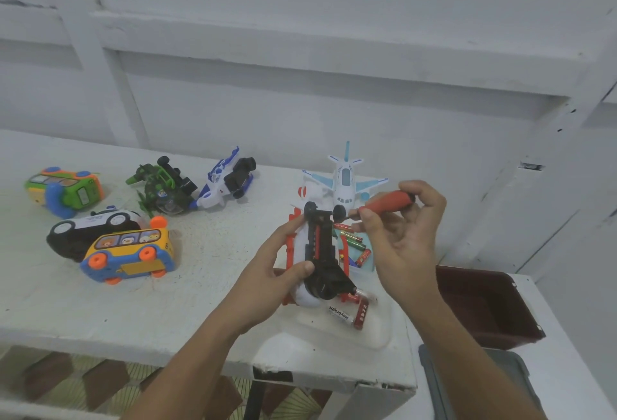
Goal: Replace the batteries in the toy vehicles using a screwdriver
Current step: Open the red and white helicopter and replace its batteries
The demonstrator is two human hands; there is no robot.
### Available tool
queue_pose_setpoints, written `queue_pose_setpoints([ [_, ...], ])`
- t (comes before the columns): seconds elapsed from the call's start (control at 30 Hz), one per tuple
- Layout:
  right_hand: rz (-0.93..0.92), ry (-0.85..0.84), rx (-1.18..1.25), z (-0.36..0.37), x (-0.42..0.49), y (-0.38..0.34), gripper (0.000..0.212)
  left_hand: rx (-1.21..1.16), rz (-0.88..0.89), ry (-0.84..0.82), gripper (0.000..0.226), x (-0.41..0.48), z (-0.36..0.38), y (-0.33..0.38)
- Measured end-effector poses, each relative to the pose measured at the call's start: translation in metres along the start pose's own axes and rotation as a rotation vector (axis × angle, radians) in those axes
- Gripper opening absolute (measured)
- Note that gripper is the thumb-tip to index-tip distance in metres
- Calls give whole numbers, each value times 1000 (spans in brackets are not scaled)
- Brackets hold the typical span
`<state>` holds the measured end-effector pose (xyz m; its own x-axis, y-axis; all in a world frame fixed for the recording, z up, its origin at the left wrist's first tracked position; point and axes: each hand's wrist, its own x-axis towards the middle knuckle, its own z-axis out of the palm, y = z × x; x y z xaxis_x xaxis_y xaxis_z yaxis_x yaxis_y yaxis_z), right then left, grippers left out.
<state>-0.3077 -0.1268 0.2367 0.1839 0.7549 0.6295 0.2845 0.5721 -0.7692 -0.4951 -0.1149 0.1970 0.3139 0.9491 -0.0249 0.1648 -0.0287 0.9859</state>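
My left hand (280, 266) holds the red and white toy (319, 252) belly up, just above the counter (207, 286). Its fingers (302, 267) are curled round the sides, with the thumb on the black bottom plate. My right hand (400, 236) pinches the red handle of the screwdriver (389, 201), and the thin tip points at the toy near a black wheel. The toy looks like hollow plastic, so I think it is light and stiff, but smooth and a bit slippery (the thin red side bits could snap). I would hold it by the fat white body, not the wheels. Loose batteries (354, 242) lie on the counter just beside it; they are round and could roll.
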Motion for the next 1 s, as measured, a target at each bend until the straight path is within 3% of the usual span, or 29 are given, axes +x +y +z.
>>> queue_pose_setpoints([
  [0.13,-167,-13,-138,8,-4,1,66,-19,22,-14,58,0,0,2],
  [0.23,-182,-29,-150,10,-5,5,56,-22,27,-17,57,0,0,4],
  [0.73,195,3,28,-8,28,-18,51,-65,-11,10,61,0,4,7],
  [1.0,249,17,42,-15,30,-16,51,-52,-10,5,55,2,6,8],
])
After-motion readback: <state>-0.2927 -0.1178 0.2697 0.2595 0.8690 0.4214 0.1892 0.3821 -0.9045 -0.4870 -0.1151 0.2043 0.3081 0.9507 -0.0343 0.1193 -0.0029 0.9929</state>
